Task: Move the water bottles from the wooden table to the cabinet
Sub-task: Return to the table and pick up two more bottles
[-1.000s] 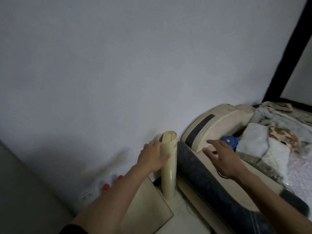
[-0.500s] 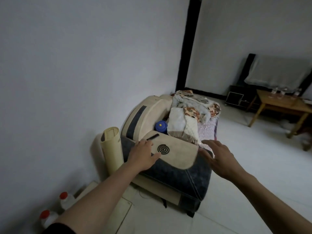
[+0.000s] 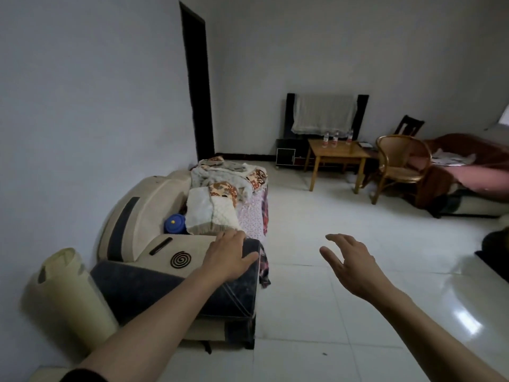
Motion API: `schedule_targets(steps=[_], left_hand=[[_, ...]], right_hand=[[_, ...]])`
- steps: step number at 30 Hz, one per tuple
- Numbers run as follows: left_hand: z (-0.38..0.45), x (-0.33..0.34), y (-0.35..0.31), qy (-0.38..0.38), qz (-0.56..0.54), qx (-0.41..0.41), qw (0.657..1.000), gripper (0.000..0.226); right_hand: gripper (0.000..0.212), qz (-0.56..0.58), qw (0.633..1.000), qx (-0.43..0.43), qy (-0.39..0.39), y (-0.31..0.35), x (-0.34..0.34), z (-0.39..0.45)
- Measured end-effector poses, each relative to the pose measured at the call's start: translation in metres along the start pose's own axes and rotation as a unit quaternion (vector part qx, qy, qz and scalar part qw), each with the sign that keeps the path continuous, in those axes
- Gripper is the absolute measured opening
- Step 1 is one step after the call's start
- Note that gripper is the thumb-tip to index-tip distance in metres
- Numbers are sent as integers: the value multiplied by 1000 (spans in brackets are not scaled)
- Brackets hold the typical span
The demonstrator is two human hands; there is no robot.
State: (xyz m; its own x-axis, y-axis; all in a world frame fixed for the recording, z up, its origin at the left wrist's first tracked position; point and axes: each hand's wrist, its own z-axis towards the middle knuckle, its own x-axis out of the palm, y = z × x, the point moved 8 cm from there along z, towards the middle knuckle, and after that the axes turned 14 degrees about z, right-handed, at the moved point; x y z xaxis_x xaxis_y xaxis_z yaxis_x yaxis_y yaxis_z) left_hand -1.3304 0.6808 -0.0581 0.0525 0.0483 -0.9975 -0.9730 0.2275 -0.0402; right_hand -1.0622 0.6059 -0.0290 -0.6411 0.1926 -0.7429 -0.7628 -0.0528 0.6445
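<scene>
A dim room with white floor tiles, seen from a camera on a person's head. Two bare forearms reach forward from the bottom edge.

The left hand (image 3: 230,256) lies palm down, fingers straight and loosely spread, over the armrest of a cream and dark grey sofa (image 3: 154,260) that runs along the left wall; whether it presses on the fabric cannot be told. The right hand (image 3: 351,264) is held in the air above the floor, holding nothing, its fingers apart and slightly bent.

Three water bottles (image 3: 334,139) stand upright in a row on the far half of one small wooden table (image 3: 337,153) across the room, well apart from both hands. Two stand close together at the left and the third a little to their right. Just behind the table is one low black cabinet (image 3: 289,155), with a pale cloth (image 3: 323,114) draped over a dark upright panel above it.

On the sofa lie folded blankets (image 3: 220,194) and one blue lidded container (image 3: 175,224). One black coil (image 3: 180,259) rests on the armrest, just left of the left hand. One cream rolled mat (image 3: 68,296) stands at the sofa's near end.

One rounded wicker chair (image 3: 400,164) sits just right of the table. Past it, at the right edge, is a bed with pink and brown covers (image 3: 468,166).
</scene>
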Motion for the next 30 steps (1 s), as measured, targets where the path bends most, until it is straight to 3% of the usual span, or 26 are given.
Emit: schedule_targets(steps=[7,14,21,30], left_hand=[[10,-12,-152,-20,6,81,996,60],[42,-22,-230,-19,0,129,991,65],[115,-34,-256,-52,-26,163,985,63],[225,1,-244,-33,-57,184,981,62]], right_hand=[[54,36,997,41,-58,-96,-104,-25],[54,57,988,85,-112,-154,-158,-42],[56,40,981,122,-143,-191,-190,-18],[57,-36,981,130,-139,-187,-173,92]])
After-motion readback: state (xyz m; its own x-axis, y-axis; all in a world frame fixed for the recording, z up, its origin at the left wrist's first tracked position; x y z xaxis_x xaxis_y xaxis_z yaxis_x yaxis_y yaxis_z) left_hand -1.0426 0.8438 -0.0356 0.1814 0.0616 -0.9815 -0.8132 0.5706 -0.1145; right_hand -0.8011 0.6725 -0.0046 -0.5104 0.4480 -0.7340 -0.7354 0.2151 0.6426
